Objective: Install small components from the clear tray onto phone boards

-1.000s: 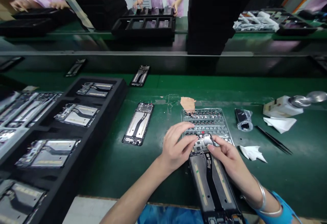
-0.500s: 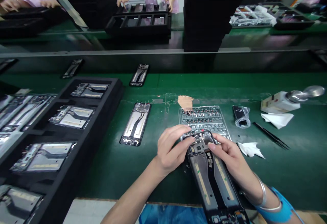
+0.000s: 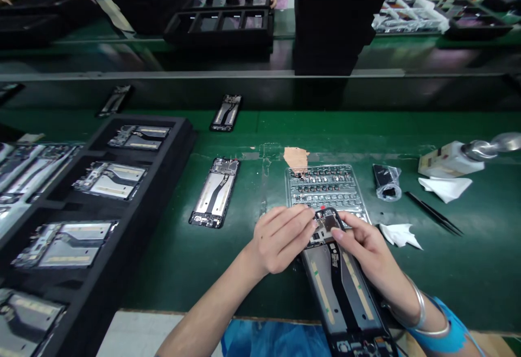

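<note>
Pinching the phone frame [image 3: 334, 284] between left hand [image 3: 280, 240] and right hand [image 3: 368, 254], we hold it steady. Our fingers [image 3: 309, 217] grip its top end, just over the tray [image 3: 350, 167].

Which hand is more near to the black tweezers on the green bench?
Right hand. The right hand is left of the tweezers and closer to the camera; the left hand is farther left, beyond the right hand.

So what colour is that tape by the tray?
Tan tape, best seen in the head view.
</note>
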`<action>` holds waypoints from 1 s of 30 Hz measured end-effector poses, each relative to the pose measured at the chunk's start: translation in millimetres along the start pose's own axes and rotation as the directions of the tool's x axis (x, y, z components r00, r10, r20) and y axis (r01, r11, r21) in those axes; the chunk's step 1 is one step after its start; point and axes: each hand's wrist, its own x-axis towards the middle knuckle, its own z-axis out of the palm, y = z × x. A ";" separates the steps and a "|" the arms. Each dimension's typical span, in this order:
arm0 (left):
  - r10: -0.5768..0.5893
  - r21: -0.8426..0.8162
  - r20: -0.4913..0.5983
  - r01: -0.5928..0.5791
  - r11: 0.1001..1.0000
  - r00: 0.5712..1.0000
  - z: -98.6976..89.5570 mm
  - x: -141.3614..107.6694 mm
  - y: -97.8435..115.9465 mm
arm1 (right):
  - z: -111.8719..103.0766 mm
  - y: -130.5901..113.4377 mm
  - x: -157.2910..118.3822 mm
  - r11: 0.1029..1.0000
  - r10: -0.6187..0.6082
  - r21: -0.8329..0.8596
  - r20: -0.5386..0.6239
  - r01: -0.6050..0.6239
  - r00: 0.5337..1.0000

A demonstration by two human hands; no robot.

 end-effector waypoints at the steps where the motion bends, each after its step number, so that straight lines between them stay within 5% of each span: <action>1: -0.020 -0.018 0.001 0.020 1.000 1.000 1.3 -0.2 -0.4 | -0.2 -0.3 0.5 1.000 0.004 0.003 -0.006 -0.004 1.000; 7: -0.119 -0.128 0.064 0.126 0.984 0.991 2.9 4.4 -1.4 | -2.2 -1.5 2.3 1.000 0.013 0.025 -0.014 -0.013 1.000; 9: -0.286 -0.267 0.103 0.303 0.915 0.953 1.4 8.0 1.7 | -2.4 -2.5 2.1 0.999 0.000 0.038 0.000 0.000 1.000; 10: -0.418 -0.364 0.152 0.444 0.819 0.895 0.8 9.9 4.0 | -2.5 -2.8 1.9 0.999 -0.010 0.046 0.006 0.010 1.000; 12: -0.623 -0.547 0.356 0.696 0.466 0.697 1.0 13.0 9.3 | -3.1 -2.7 1.9 0.998 -0.032 0.048 0.004 0.032 0.999; 14: -0.638 -0.611 0.577 0.788 0.076 0.509 3.3 14.1 14.4 | -4.4 -2.0 3.0 0.998 -0.061 -0.001 -0.021 0.061 0.998; 16: -0.571 -0.602 0.696 0.787 -0.133 0.436 7.0 12.9 18.5 | -6.1 -1.6 5.5 0.986 -0.122 -0.119 -0.049 0.116 0.991; 18: -0.542 -0.573 0.734 0.801 -0.172 0.409 10.3 10.6 21.1 | -7.6 -2.3 8.5 0.952 -0.196 -0.252 -0.060 0.175 0.979; 22: -0.493 -0.514 0.770 0.852 -0.102 0.405 12.7 7.9 23.4 | -8.2 -5.9 12.7 0.889 -0.262 -0.402 -0.055 0.219 0.964; 30: -0.492 -0.505 0.759 0.863 -0.031 0.427 9.3 11.3 21.7 | -10.8 -7.0 14.5 0.862 -0.245 -0.455 0.013 0.224 0.969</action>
